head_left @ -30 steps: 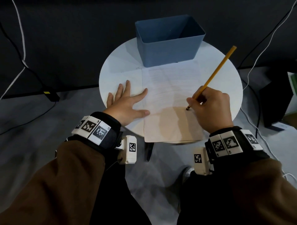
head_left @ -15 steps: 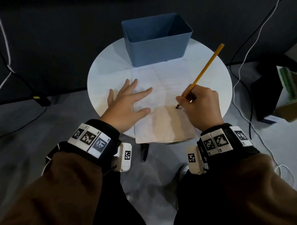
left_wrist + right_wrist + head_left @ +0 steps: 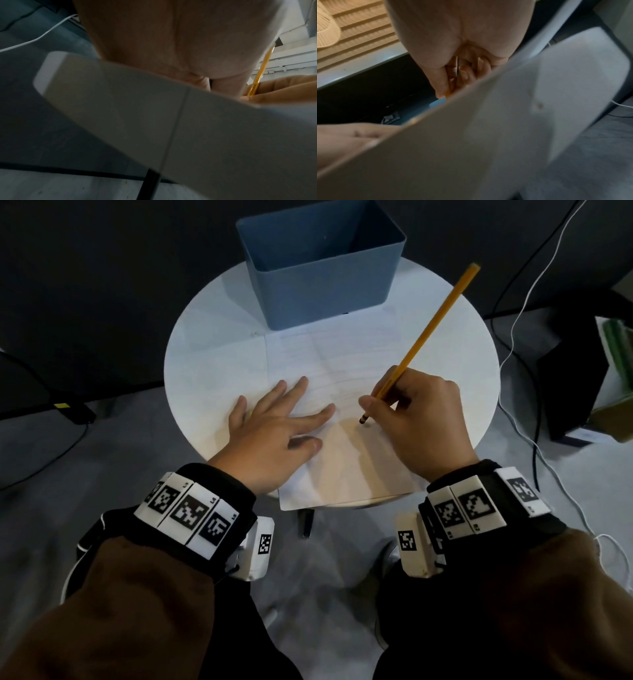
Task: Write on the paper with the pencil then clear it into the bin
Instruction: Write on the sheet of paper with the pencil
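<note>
1. Paper (image 3: 342, 392) lies flat at the centre of the round white desk (image 3: 205, 364), near edge hanging just over the rim at the lower middle of the head frame. Far edge is just beside the bin's base; touching or not, cannot tell.
2. Right hand (image 3: 416, 419) grips the pencil (image 3: 428, 333), fingers curled round the lower shaft. Tip is down on the sheet at mid-frame, the other end tilting off to the upper right.
3. Left hand (image 3: 274, 433) is flat with fingers spread, pressing the sheet's left side, palm partly on the desk.
4. Bin (image 3: 322, 265), blue and rectangular, stands at the top centre on the far side of the desk. Nothing visible inside.
5. Progress: judged to be in the writing step. Faint ruled lines and fold creases show on the sheet; any written marks are too faint to tell.
6. Left to do: finish writing, then clear into the bin. Nothing has gone in yet.
7. Counts: one sheet, one pencil, one bin, one desk, two hands.
8. Wrist views: both blurred, mostly palm and white desk edge. Left wrist view catches the yellow pencil at right; right wrist view shows curled fingers (image 3: 464, 73) on a bit of yellow shaft.
9. Extras: white cable (image 3: 524, 302) on the floor at right.
</note>
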### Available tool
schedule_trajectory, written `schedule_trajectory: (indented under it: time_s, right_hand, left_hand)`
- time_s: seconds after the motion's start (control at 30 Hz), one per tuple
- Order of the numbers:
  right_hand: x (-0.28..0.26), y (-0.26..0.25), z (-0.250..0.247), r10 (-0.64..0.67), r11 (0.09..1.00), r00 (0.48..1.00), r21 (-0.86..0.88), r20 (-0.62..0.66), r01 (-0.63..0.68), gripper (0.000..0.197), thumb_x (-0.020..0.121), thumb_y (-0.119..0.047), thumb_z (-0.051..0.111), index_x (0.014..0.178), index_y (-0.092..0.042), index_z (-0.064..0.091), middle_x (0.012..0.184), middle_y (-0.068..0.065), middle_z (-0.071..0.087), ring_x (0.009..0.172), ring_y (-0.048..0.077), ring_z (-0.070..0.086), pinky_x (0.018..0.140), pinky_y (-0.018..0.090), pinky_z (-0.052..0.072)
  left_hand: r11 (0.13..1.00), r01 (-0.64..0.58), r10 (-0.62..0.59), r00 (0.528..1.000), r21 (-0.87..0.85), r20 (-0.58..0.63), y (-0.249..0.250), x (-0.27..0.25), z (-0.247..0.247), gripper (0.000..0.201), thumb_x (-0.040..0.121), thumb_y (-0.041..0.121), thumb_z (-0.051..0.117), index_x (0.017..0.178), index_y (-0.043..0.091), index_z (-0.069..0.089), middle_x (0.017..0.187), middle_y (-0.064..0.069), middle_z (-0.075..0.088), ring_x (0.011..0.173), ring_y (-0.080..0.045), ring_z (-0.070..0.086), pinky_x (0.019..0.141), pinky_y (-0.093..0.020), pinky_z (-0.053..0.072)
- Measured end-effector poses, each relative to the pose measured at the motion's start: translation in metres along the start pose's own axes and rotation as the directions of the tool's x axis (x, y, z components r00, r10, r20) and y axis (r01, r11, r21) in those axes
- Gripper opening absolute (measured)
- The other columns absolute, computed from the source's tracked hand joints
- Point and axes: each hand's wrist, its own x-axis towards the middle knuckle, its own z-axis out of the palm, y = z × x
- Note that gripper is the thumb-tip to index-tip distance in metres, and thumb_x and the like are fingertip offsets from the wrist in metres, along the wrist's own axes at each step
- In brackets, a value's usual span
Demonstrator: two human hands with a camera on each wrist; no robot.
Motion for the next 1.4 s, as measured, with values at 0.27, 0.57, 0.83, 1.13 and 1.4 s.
schedule_trajectory:
  time_s: [0.27, 0.57, 0.83, 1.13, 1.4]
  right_hand:
    - [0.002, 0.011, -0.004, -0.034, 0.996, 0.999, -0.088, 0.009, 0.034, 0.018, 0.09, -0.028, 0.075, 0.077, -0.024, 0.063, 0.063, -0.02, 0.06, 0.06, -0.002, 0.057, 0.06, 0.024, 0.043]
    - [-0.003, -0.004, 0.012, -0.109, 0.994, 0.991, -0.01, 0.079, 0.11, 0.016, 0.091, -0.032, 0.074, 0.08, -0.027, 0.065, 0.068, -0.018, 0.066, 0.059, 0.002, 0.056, 0.058, 0.026, 0.045]
    - [0.003, 0.014, -0.014, 0.016, 0.998, 0.999, -0.06, -0.052, -0.019, 0.015, 0.09, -0.026, 0.076, 0.079, -0.02, 0.067, 0.064, -0.02, 0.06, 0.061, 0.0, 0.057, 0.062, 0.024, 0.046]
    - [0.001, 0.02, -0.018, 0.029, 0.995, 0.999, -0.097, -0.024, -0.031, 0.016, 0.09, -0.024, 0.075, 0.078, -0.02, 0.066, 0.064, -0.018, 0.06, 0.063, -0.003, 0.058, 0.06, 0.012, 0.039]
    - [-0.002, 0.011, -0.011, -0.028, 0.999, 0.999, -0.037, 0.03, 0.03, 0.017, 0.089, -0.022, 0.075, 0.076, -0.018, 0.066, 0.06, -0.018, 0.06, 0.061, 0.006, 0.058, 0.058, 0.015, 0.04]
  left_hand:
    - [1.0, 0.0, 0.0, 1.0, -0.007, 0.015, -0.001, 0.002, -0.001, 0.042, 0.101, 0.049, 0.041, 0.136, 0.07, 0.029, 0.163, 0.025, -0.009, 0.149, 0.001, -0.015, 0.119, -0.045, -0.014]
    - [1.0, 0.015, -0.015, 0.999, -0.006, 0.048, -0.001, 0.003, -0.003, 0.043, 0.1, 0.051, 0.043, 0.132, 0.074, 0.026, 0.162, 0.026, -0.013, 0.148, 0.001, -0.018, 0.119, -0.045, -0.016]
    - [0.999, 0.028, -0.027, 0.999, -0.02, 0.045, 0.0, 0.002, -0.004, 0.038, 0.1, 0.056, 0.037, 0.133, 0.073, 0.03, 0.162, 0.027, -0.011, 0.148, 0.0, -0.016, 0.119, -0.042, -0.015]
    - [0.997, 0.032, -0.03, 0.999, -0.066, 0.033, 0.0, 0.002, -0.003, 0.035, 0.103, 0.053, 0.031, 0.131, 0.074, 0.035, 0.16, 0.031, -0.007, 0.148, 0.004, -0.013, 0.118, -0.04, -0.015]
    - [0.998, 0.038, -0.037, 0.999, -0.051, 0.031, 0.0, 0.004, -0.001, 0.035, 0.104, 0.052, 0.031, 0.13, 0.076, 0.034, 0.161, 0.031, -0.006, 0.148, 0.002, -0.012, 0.118, -0.042, -0.014]
